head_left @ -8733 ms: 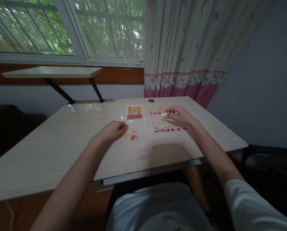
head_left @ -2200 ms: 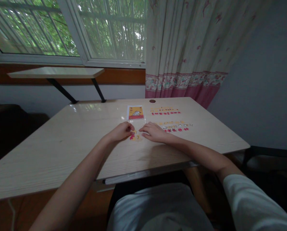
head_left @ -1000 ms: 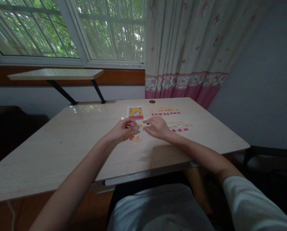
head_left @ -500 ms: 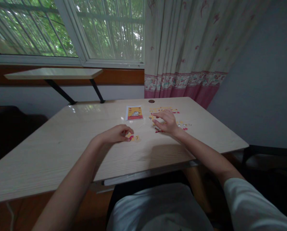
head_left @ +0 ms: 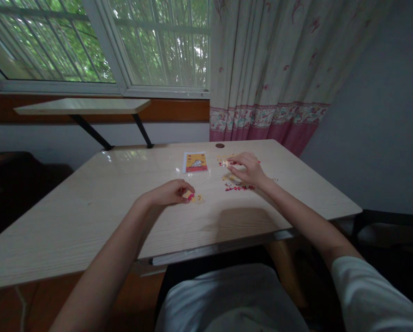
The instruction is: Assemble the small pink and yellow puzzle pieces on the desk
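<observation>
A flat, rectangular yellow-and-red picture card [head_left: 195, 162] lies on the pale wood-grain surface [head_left: 88, 203]. Right of the card, the right hand [head_left: 249, 169] pinches a small pale jigsaw piece [head_left: 224, 163] between thumb and forefinger. On the card's near side, the left hand [head_left: 170, 192] has curled fingers at a small yellow-and-pink jigsaw cluster [head_left: 199, 198]; whether it grips anything cannot be told. A row of red jigsaw pieces [head_left: 239, 188], running left to right, lies to the card's near right, closer to the right hand.

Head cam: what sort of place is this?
Probably a room in a home: a light wood-look desk stands near a barred window, with a patterned curtain hanging beside it.
</observation>
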`<state>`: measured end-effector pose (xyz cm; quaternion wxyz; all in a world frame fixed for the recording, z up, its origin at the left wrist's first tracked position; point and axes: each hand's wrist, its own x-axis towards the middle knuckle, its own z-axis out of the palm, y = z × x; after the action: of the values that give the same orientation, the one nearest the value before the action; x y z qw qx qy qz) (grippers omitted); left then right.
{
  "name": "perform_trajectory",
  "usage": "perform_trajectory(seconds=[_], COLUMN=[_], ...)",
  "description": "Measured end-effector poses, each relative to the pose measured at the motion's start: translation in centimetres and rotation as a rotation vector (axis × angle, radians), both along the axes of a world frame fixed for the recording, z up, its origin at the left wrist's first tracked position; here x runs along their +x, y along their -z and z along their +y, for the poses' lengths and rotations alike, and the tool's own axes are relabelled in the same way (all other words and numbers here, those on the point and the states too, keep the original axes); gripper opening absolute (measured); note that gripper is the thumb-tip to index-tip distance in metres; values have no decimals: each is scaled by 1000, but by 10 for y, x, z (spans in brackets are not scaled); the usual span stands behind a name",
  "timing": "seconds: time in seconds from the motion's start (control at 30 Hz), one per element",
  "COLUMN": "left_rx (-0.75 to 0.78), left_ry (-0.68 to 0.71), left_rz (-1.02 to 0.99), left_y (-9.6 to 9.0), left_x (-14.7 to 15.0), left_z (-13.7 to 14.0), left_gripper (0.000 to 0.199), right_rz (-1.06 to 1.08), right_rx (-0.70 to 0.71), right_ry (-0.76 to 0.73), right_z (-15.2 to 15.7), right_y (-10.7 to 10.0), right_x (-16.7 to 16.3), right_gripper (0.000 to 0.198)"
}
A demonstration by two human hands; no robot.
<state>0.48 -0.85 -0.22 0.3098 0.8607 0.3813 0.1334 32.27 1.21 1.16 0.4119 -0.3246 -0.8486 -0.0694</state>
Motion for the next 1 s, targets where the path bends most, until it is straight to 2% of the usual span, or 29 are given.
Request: perform_trajectory(seconds=[0.13, 0.27, 0.37, 0.47, 0.57, 0.83, 0.93, 1.0], left_rx=[-16, -2, -17, -52, -62, -107, -163, -190], left_ry=[4, 10, -8, -19, -20, -42, -81, -107], left_rz=[-31, 10, 22, 5, -9, -132, -191, -262], left_y=[-3, -3, -2, -1, 0, 2, -5, -10], left_x=[1, 3, 4, 5, 5, 6, 10, 13], left_z=[-1, -2, -2, -4, -5, -7, -12, -13], left_gripper=[26, 26, 22, 18, 16, 18, 20, 22], right_rz=[-15, -4, -12, 9, 4, -18, -56, -98], right_rx=[-147, -403, -599, -775, -901, -1000, -942, -845], right_ry=[50, 203, 282, 329, 297, 299, 349, 370], right_z=[21, 35, 33, 26, 22, 26, 26, 28], right_y=[-1, 5, 15, 25, 30, 25, 21, 15], right_x=[44, 105, 146, 170, 177, 176, 170, 157], right_gripper=[29, 34, 38, 42, 44, 45, 41, 34])
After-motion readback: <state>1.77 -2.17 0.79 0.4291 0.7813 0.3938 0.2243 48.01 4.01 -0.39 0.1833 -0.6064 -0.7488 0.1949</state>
